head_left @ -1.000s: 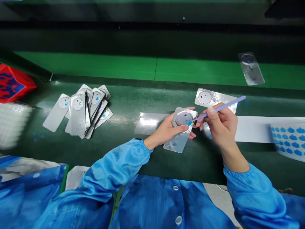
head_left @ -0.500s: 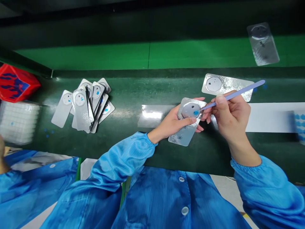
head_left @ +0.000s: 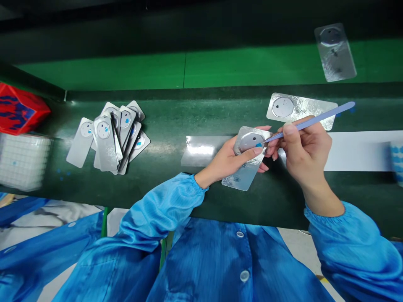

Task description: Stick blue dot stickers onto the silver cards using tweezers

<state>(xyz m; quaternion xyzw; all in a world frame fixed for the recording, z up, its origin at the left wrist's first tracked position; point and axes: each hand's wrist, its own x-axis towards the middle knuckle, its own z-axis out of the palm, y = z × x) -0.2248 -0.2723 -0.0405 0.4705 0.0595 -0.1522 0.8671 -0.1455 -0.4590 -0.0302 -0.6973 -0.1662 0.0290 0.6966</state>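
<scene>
My left hand (head_left: 231, 161) is closed round a silvery phone-shaped back panel (head_left: 241, 178), tilted above the bench. Its thumb presses beside a small blue sticker (head_left: 259, 145) in the panel's round camera area. My right hand (head_left: 304, 151) pinches a pair of lilac tweezers (head_left: 324, 115). The tweezers' fine tip meets the panel at the blue sticker; whether it grips the sticker I cannot tell. Another silvery panel (head_left: 310, 110), without a blue sticker in its round area, lies just behind my right hand.
Several stickered panels (head_left: 107, 147) lie in a fanned pile on the left. Beyond are a red box (head_left: 23, 109) and a clear gridded tray (head_left: 23, 161). A white strip (head_left: 355, 151) and a blue-dotted roll (head_left: 397, 161) lie right. One panel (head_left: 336, 54) leans at the back. A co-worker's blue sleeve (head_left: 63, 235) shows at left.
My left thumb has moved up toward the blue sticker, covering part of the round area. The tweezers' tip has shifted slightly along with it. The co-worker's hand at far left has left view.
</scene>
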